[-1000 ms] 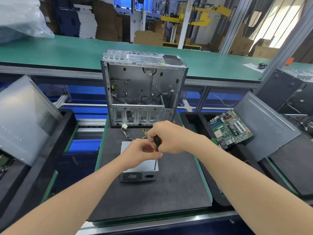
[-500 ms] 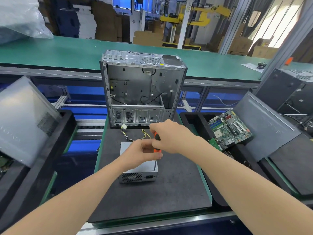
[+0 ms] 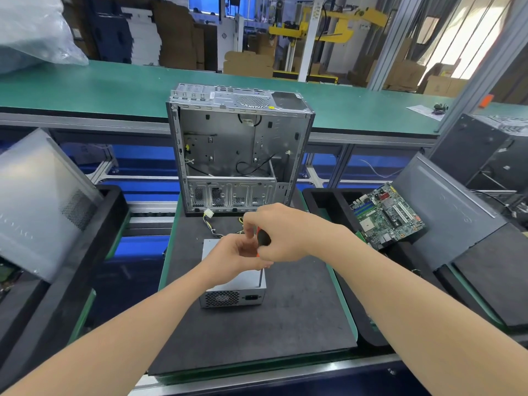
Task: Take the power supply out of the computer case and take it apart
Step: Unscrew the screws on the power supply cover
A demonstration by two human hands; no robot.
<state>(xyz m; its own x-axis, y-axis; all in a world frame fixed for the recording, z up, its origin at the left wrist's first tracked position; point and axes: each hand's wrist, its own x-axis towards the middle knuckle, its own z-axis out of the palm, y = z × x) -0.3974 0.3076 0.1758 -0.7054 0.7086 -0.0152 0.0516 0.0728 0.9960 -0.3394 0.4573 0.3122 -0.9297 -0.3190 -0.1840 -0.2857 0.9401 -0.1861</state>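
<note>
Bare mat (image 3: 300, 310) beside power supply (image 3: 233, 297); case (image 3: 228, 138) behind

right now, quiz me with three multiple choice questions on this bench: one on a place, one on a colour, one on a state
1. Where does the grey metal power supply box lie?
A. in the black tray at right
B. on the dark mat, in front of the open silver computer case
C. inside that case

2. What colour is the handle of the steel-shafted screwdriver?
A. black and orange
B. blue and yellow
C. all white

3. What is the right hand doing?
A. lying flat on the mat
B. holding a circuit board
C. gripping the screwdriver handle

Answers:
1 B, the box sits on the mat, outside the case.
2 A, a black grip with orange showing beside the fingers.
3 C, its fingers curl round the handle above the box.
</note>
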